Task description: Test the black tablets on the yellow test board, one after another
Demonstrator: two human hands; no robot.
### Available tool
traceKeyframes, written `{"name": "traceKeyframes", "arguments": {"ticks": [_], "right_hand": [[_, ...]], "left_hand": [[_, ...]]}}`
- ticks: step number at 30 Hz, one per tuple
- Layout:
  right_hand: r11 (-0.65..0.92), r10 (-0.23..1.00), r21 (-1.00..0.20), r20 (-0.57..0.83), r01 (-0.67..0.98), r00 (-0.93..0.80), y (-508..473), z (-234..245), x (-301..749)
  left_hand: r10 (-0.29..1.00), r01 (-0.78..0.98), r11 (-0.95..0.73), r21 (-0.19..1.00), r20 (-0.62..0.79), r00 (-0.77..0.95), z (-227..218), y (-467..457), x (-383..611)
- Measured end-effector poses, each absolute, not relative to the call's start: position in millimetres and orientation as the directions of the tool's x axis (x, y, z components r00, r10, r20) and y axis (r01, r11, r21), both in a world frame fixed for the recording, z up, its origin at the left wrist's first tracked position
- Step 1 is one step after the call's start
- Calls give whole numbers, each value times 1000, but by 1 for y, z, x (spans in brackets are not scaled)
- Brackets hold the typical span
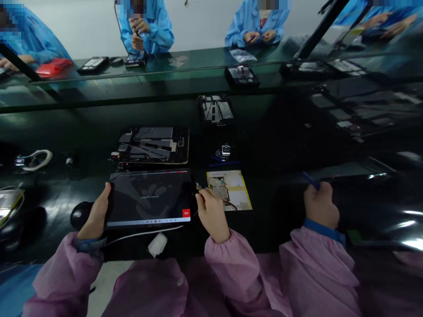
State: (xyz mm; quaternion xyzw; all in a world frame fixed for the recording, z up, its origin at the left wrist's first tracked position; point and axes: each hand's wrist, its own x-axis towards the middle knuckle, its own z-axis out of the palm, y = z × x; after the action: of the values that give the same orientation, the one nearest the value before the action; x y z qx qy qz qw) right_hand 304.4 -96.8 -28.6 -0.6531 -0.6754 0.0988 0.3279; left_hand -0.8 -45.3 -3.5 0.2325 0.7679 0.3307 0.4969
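Observation:
My left hand (95,215) grips the left edge of a dark tablet (148,198) that lies flat on the green-black bench, thumb on its bezel. The screen is lit dimly, with a red square in its lower right corner. My right hand (211,213) is curled at the tablet's right edge, its fingertips pinched on a small connector (199,187) with a thin cable. Further right, a neighbour's hand (320,204) in a pink sleeve with a blue cuff holds a blue pen.
An opened tablet chassis (152,145) lies just behind the tablet. A yellow sheet with a circuit board (236,191) is to its right. A black round object (81,213) sits by my left hand. People in blue coats (148,26) work across the bench.

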Motion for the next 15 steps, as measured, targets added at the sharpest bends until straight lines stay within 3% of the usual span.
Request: {"name": "traceKeyframes", "arguments": {"ticks": [4, 15], "right_hand": [[136, 900, -434, 430, 891, 72, -99, -38, 305], [65, 929, -436, 355, 898, 105, -103, -40, 300]], "left_hand": [[690, -52, 642, 765, -605, -396, -1, -48, 2], [638, -217, 657, 721, -686, -349, -11, -42, 1]]}}
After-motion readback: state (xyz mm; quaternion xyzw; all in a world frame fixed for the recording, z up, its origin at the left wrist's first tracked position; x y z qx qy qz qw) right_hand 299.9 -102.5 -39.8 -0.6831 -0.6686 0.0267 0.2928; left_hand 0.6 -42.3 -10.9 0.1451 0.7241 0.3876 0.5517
